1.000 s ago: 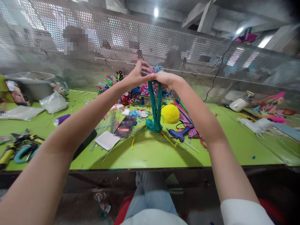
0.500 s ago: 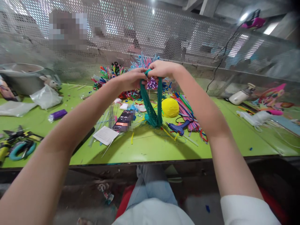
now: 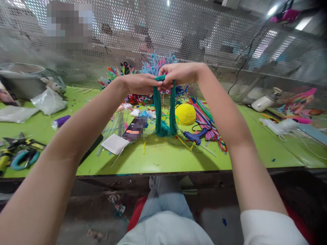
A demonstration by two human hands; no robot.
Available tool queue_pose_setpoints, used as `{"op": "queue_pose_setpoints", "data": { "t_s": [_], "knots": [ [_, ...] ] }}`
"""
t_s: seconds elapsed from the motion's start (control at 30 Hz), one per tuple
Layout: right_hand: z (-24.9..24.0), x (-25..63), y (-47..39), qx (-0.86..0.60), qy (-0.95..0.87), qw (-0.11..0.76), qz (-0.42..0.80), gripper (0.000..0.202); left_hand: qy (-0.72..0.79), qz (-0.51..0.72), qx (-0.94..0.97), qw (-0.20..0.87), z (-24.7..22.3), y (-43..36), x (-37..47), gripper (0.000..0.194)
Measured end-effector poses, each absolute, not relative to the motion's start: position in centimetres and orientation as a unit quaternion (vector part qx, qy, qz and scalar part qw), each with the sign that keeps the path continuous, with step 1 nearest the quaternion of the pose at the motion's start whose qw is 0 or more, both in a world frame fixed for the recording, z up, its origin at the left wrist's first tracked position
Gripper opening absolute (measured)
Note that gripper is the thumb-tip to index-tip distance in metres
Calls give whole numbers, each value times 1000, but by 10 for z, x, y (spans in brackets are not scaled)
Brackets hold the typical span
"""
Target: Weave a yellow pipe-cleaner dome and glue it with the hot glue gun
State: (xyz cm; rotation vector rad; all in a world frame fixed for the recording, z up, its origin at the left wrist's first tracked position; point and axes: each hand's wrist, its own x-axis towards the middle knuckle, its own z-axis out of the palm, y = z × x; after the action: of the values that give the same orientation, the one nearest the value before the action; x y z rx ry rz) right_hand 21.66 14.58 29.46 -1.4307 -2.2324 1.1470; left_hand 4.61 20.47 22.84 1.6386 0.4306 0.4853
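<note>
Both hands grip a hank of teal yarn (image 3: 158,112) by its top, raised over the far part of the table. Two long strands of it hang down, and their lower ends reach a loose teal tangle at table height. My left hand (image 3: 143,83) pinches the yarn from the left side. My right hand (image 3: 177,73) is closed round the same top part, its fingers meeting those of the left. Just right of the hanging yarn sits a yellow yarn-covered dome (image 3: 186,114). In front of the dome lies a blue glue gun (image 3: 196,136).
Pipe cleaners (image 3: 208,119) lie right of the dome. A phone (image 3: 134,127) and white paper pad (image 3: 114,144) are left of the yarn. Pliers and scissors (image 3: 25,159) lie at far left, near a grey bucket (image 3: 22,81). A perforated metal screen (image 3: 163,30) stands behind the table (image 3: 153,163).
The hanging yarn has straightened, its two strands now falling nearly vertical and further apart at the bottom. My hands have shifted slightly at the top of the hank. The camera view has tilted a little.
</note>
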Motion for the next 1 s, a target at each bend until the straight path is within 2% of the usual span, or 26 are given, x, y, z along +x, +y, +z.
{"op": "queue_pose_setpoints", "data": {
  "t_s": [0.1, 0.3, 0.43, 0.63, 0.8, 0.9, 1.0],
  "knots": [
    [292, 221, 148, -488, -762, 138, 403, 21, 150, 213, 705, 660, 221, 210, 43, 12],
    [293, 226, 155, -483, -758, 132, 418, 24, 215, 183, 711, 644, 222, 209, 47, 28],
    [296, 225, 154, -481, -755, 117, 430, 28, 240, 230, 728, 600, 222, 202, 52, 24],
    [294, 220, 147, -531, -735, 171, 386, 21, 206, 280, 784, 514, 220, 204, 58, 29],
    [294, 226, 146, -542, -740, 178, 356, 24, 238, 326, 795, 453, 227, 203, 62, 15],
    [296, 233, 145, -544, -752, 146, 343, 36, 282, 277, 805, 442, 240, 201, 57, 5],
    [295, 238, 145, -548, -763, 123, 321, 44, 310, 246, 792, 464, 252, 197, 56, 8]
  ]
}}
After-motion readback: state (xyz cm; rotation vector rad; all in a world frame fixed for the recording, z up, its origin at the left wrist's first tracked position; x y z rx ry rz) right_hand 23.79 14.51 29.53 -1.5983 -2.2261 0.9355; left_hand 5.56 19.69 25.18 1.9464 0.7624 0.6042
